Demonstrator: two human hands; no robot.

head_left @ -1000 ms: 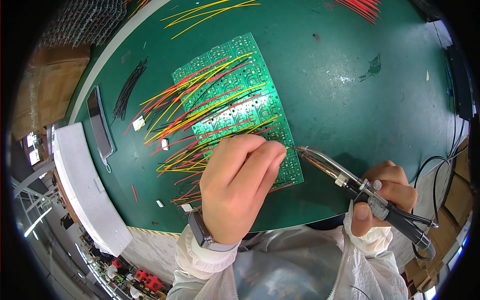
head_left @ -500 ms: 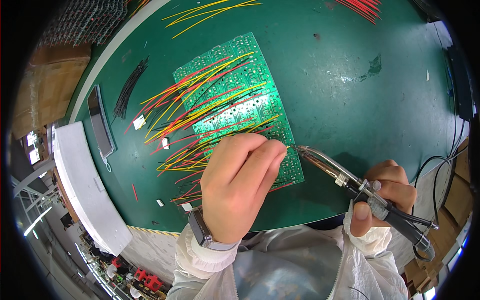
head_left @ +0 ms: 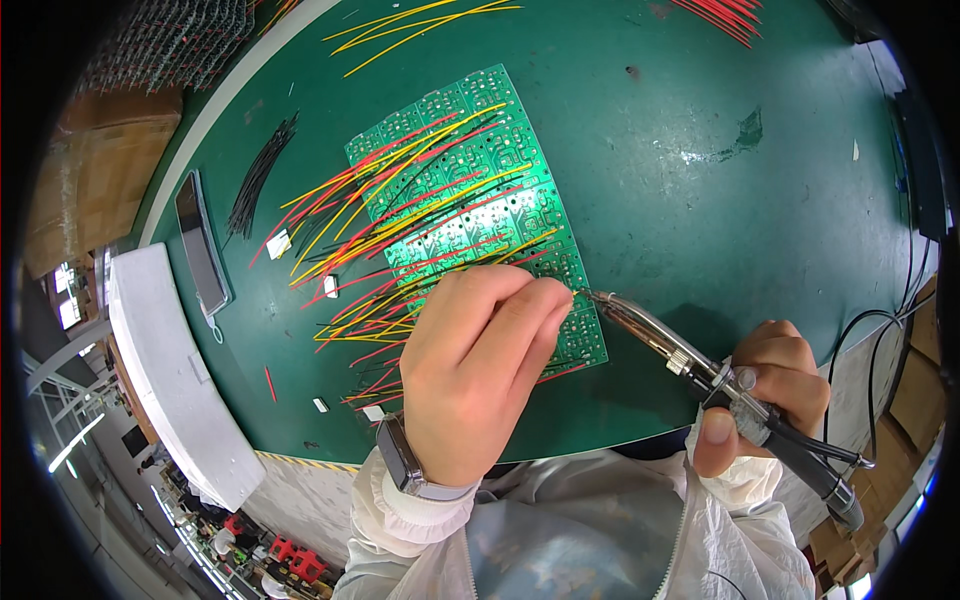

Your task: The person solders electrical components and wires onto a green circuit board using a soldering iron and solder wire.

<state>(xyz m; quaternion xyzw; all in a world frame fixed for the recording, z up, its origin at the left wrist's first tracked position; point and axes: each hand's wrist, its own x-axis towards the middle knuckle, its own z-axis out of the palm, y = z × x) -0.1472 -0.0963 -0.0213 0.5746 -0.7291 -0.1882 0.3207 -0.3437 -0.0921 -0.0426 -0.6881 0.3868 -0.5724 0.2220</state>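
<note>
A green circuit board panel (head_left: 475,160) lies on the table, with red, yellow and black wires (head_left: 385,205) running across it and off its left side. My left hand (head_left: 480,360) is closed in a pinch over the board's lower part; a short bit of thin wire shows at its fingertips, mostly hidden by the fingers. My right hand (head_left: 770,395) grips a soldering iron (head_left: 700,368) with a thin metal tube along its barrel. The iron's tip meets the board's right edge area, close beside my left fingertips.
Loose black wires (head_left: 262,175) and a phone (head_left: 202,243) lie left of the board. Yellow wires (head_left: 420,25) and red wires (head_left: 722,18) lie at the far side. A white foam block (head_left: 180,375) borders the left edge; black cables (head_left: 870,330) hang at right.
The soldering iron's handle and my right hand have shifted slightly, with the tip staying near the same spot. My left hand has hardly moved.
</note>
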